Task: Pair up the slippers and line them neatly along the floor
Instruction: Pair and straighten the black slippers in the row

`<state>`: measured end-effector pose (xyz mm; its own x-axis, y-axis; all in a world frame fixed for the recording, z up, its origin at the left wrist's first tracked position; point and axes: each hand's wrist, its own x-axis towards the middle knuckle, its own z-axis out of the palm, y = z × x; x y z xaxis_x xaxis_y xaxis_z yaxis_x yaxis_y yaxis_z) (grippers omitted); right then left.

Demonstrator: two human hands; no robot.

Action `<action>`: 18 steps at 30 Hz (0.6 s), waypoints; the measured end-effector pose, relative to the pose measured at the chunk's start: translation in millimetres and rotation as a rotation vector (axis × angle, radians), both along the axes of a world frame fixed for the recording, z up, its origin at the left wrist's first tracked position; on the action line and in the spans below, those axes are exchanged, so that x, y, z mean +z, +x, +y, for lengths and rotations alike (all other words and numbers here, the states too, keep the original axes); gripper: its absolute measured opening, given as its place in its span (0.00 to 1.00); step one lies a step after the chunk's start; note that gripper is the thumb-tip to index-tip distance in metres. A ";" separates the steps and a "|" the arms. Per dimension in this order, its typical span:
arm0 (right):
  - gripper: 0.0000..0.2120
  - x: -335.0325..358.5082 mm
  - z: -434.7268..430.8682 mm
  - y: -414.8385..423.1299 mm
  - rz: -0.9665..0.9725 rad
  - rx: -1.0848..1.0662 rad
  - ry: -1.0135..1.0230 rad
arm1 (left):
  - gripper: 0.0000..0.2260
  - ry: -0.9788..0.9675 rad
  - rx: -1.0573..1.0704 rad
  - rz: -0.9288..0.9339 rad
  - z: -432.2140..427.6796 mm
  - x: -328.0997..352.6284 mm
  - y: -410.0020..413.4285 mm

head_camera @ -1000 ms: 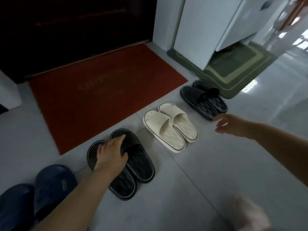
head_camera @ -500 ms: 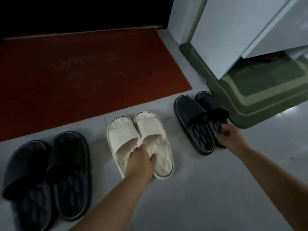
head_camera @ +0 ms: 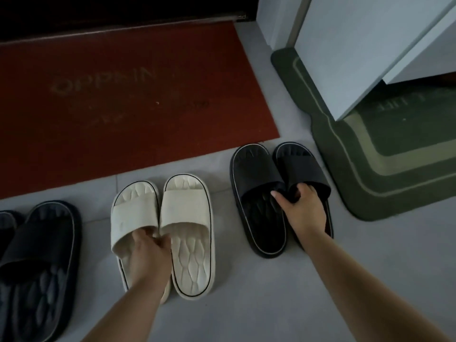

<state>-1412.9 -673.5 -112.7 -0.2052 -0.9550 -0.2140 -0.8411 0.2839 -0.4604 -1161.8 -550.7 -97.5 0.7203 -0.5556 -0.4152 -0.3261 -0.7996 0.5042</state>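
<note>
Here, the left hand (head_camera: 151, 248) pinches the inner strap edges of the cream slippers (head_camera: 187, 208) together, fingers curled under both bands. The right hand (head_camera: 304, 208) likewise grips the two straps of the black slippers (head_camera: 256, 169) where they meet. Both pairs lie on the grey floor (head_camera: 246, 304), toes pointing away from the hands. They look like light, flexible foam, probably easiest to lift or slide by the straps. Left of the left hand sits another dark pair (head_camera: 42, 243). Beyond the grips, a red mat (head_camera: 123, 114) bears faded letters resembling "OPPEIN". Right of the right hand, a green mat (head_camera: 385, 169) shows partly hidden writing, perhaps "LIFE".
</note>
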 end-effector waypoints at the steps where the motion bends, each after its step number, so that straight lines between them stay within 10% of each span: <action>1: 0.25 0.5 -4.0 3.5 0.014 0.008 0.018 | 0.16 0.009 0.004 0.002 -1.3 -2.9 3.2; 18: 0.16 0.6 -1.9 1.6 -0.030 -0.028 0.046 | 0.10 -0.038 -0.207 0.109 9.0 -11.4 15.6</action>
